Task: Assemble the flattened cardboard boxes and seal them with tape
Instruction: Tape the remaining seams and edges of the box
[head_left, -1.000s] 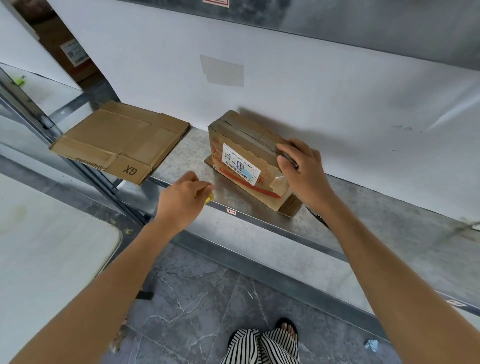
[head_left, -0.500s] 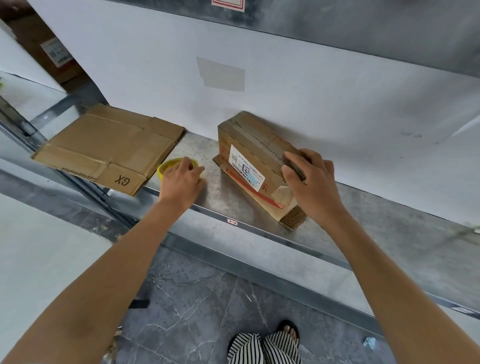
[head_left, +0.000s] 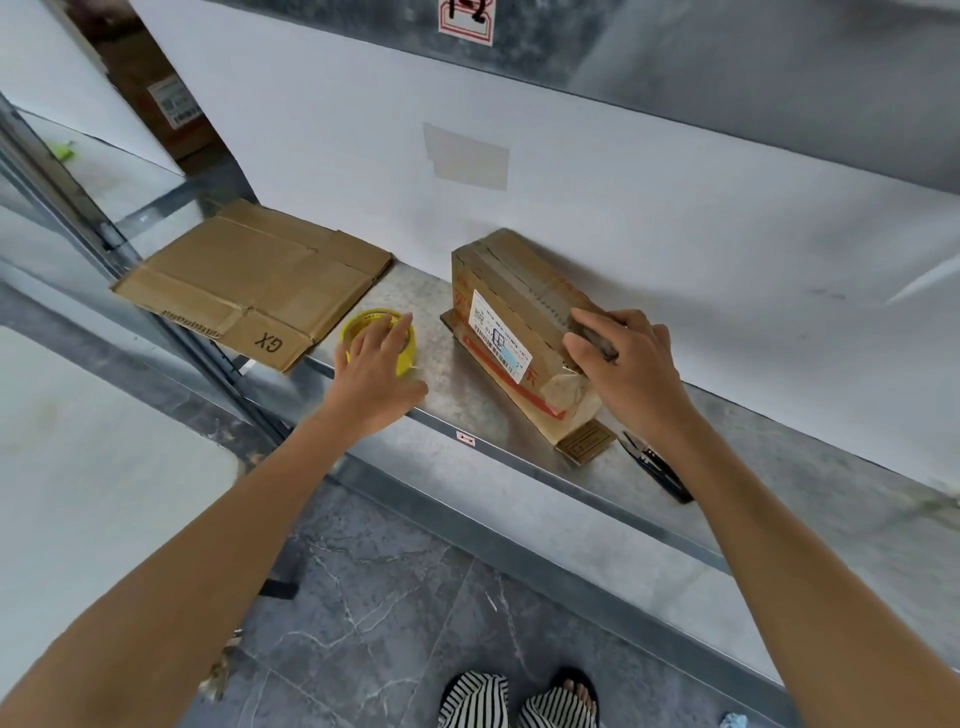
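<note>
The metal shelf (head_left: 769, 457) is carrying all the work items. The flattened cardboard (head_left: 249, 280) is lying at its left end, overhanging the front edge. It is likely to be light but floppy along its creases, so taking it by two opposite edges appears advisable. The assembled box (head_left: 511, 312) is standing mid-shelf, close against the white back panel. It is showing a printed label and tape on its near face, and it looks stiff enough to take at its ends.

The right hand (head_left: 628, 369) is gripping the box's right end, thumb on the front face and fingers curled over the top. A small dark item is showing under those fingers and cannot be identified. The left hand (head_left: 374, 374) is lying over the yellow tape roll (head_left: 363, 325), fingers extended and not visibly closing round it. The roll is sitting flat between cardboard and box. It looks rigid and light, best taken around its rim. A dark hand tool (head_left: 660, 467) is lying beside the box's right corner.
</note>
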